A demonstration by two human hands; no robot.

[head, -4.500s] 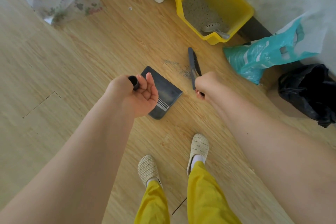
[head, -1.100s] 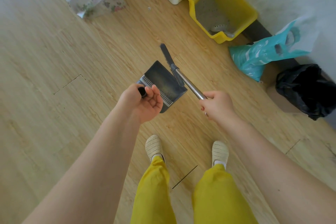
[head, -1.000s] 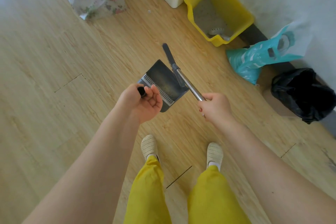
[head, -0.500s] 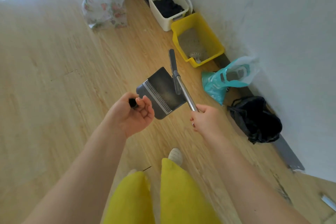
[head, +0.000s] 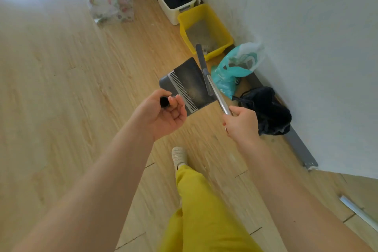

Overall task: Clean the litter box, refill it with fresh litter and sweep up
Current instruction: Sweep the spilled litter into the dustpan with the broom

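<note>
Carrying dustpan (head: 189, 84) and broom (head: 214, 88)

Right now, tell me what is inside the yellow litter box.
Grey litter covers the floor of the yellow litter box. A pale scoop lies at its near end, partly hidden by the broom.

Wood, plastic and metal by the wall

Floor (head: 61, 88) is smooth pale wood-grain plank; dustpan (head: 189, 83) matt dark plastic; broom handle (head: 219, 96) shiny metal; litter box (head: 223, 28) glossy yellow plastic holding grainy grey litter.

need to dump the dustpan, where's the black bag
In the head view, the black bag lies on the floor against the wall, right of the right hand, beside the teal bag.
</note>
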